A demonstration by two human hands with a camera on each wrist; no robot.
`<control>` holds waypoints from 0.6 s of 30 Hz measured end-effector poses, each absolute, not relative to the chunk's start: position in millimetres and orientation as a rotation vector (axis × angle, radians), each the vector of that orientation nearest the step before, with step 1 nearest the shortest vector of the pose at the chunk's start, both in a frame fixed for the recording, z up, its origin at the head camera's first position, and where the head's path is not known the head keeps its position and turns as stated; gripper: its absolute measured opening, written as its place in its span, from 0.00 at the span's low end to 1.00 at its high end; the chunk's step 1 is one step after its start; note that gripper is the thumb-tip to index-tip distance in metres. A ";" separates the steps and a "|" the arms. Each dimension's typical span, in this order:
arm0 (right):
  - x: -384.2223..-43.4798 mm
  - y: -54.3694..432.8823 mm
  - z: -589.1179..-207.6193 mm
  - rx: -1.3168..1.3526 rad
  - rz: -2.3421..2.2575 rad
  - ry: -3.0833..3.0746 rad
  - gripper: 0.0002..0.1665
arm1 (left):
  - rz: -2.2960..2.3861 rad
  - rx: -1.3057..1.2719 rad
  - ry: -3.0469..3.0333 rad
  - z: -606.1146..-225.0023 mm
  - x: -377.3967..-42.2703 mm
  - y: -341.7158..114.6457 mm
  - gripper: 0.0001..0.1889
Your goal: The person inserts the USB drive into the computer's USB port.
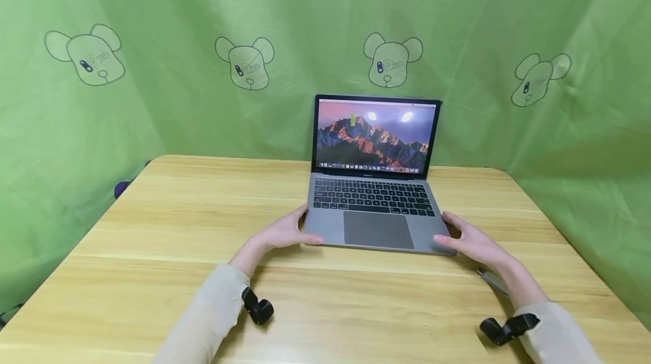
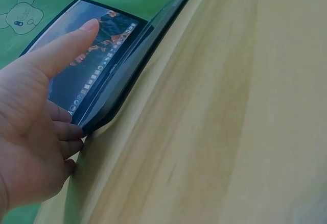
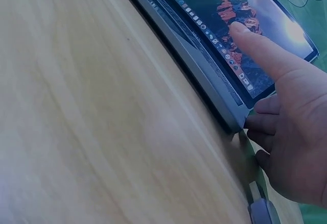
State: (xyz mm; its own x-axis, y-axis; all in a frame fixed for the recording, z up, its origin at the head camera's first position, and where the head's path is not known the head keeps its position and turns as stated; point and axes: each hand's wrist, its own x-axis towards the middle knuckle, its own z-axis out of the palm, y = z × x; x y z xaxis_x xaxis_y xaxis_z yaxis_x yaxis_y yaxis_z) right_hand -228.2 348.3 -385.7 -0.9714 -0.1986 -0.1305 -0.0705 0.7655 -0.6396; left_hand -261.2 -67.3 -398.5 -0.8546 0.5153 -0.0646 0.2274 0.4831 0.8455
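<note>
A grey laptop [image 1: 373, 206] stands unfolded on the wooden table, its lit screen [image 1: 375, 135] showing a mountain picture. At its front left corner is my left hand [image 1: 282, 233], fingertips touching the side edge. In the left wrist view, the thumb [image 2: 66, 48] is raised in front of the screen, apart from the palm rest. My right hand [image 1: 475, 242] touches the front right corner in the same way. Its extended thumb [image 3: 263, 50] is likewise lifted above the base, with the other fingers [image 3: 263, 124] against the edge.
A small grey object [image 3: 263, 211] with a metal tip, like a USB plug, lies beside my right wrist. Behind the table hangs a green curtain [image 1: 305, 8] with bear-head drawings. Something dark purple [image 1: 121, 189] shows past the table's left edge.
</note>
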 end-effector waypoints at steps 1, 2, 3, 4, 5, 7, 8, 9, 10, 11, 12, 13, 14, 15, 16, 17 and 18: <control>-228.1 348.9 -385.6 -0.216 -0.996 2.764 0.54 | 1.317 0.623 2.421 -398.4 -261.0 -66.9 0.54; -228.0 349.6 -385.4 -0.217 -1.002 2.760 0.54 | 1.318 0.620 2.422 -398.3 -260.8 -66.6 0.54; -227.8 350.3 -385.1 -0.224 -1.006 2.758 0.54 | 1.319 0.617 2.421 -398.1 -260.8 -66.4 0.55; -228.5 351.5 -386.1 -0.233 -1.014 2.755 0.54 | 1.321 0.614 2.423 -398.5 -260.6 -65.7 0.55; -229.1 352.7 -387.0 -0.247 -1.021 2.752 0.53 | 1.322 0.617 2.427 -399.2 -260.5 -65.3 0.55; -229.7 354.7 -387.7 -0.267 -1.025 2.752 0.53 | 1.320 0.618 2.437 -399.4 -260.2 -64.6 0.55; -230.0 355.9 -387.5 -0.276 -1.026 2.754 0.53 | 1.316 0.620 2.440 -399.3 -260.5 -64.2 0.55; -230.1 356.7 -387.3 -0.284 -1.025 2.755 0.53 | 1.312 0.620 2.446 -399.2 -260.5 -63.9 0.55; -230.1 357.3 -387.2 -0.286 -1.026 2.753 0.53 | 1.307 0.622 2.450 -398.9 -260.3 -63.8 0.55; -230.3 358.0 -387.2 -0.291 -1.027 2.753 0.53 | 1.300 0.621 2.458 -398.6 -260.0 -63.9 0.55; -230.5 358.5 -387.4 -0.294 -1.026 2.753 0.53 | 1.291 0.617 2.463 -398.1 -259.7 -64.0 0.55; -230.7 358.9 -387.3 -0.296 -1.028 2.750 0.53 | 1.291 0.622 2.465 -398.1 -259.7 -64.0 0.55; -231.0 359.6 -387.5 -0.300 -1.028 2.750 0.53 | 1.291 0.624 2.464 -398.0 -259.7 -64.1 0.55; -231.1 359.9 -387.6 -0.300 -1.032 2.747 0.53 | 1.291 0.628 2.465 -397.9 -259.7 -64.2 0.55; -231.3 360.5 -387.6 -0.296 -1.035 2.742 0.53 | 1.292 0.629 2.463 -397.7 -259.7 -64.2 0.55; -231.4 360.9 -387.5 -0.296 -1.037 2.739 0.53 | 1.294 0.628 2.461 -397.8 -259.7 -64.3 0.54; -231.5 361.4 -387.5 -0.293 -1.039 2.736 0.53 | 1.294 0.629 2.459 -398.0 -259.8 -64.2 0.54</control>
State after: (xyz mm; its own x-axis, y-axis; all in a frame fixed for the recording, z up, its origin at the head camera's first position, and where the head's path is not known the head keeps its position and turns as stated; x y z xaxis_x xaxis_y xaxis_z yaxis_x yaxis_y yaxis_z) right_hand -231.5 361.4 -387.5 -0.9604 -0.2536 -0.1151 -0.1132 0.7331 -0.6706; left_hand -259.8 -64.2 -398.0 -0.8623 0.5037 -0.0524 0.2420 0.5007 0.8311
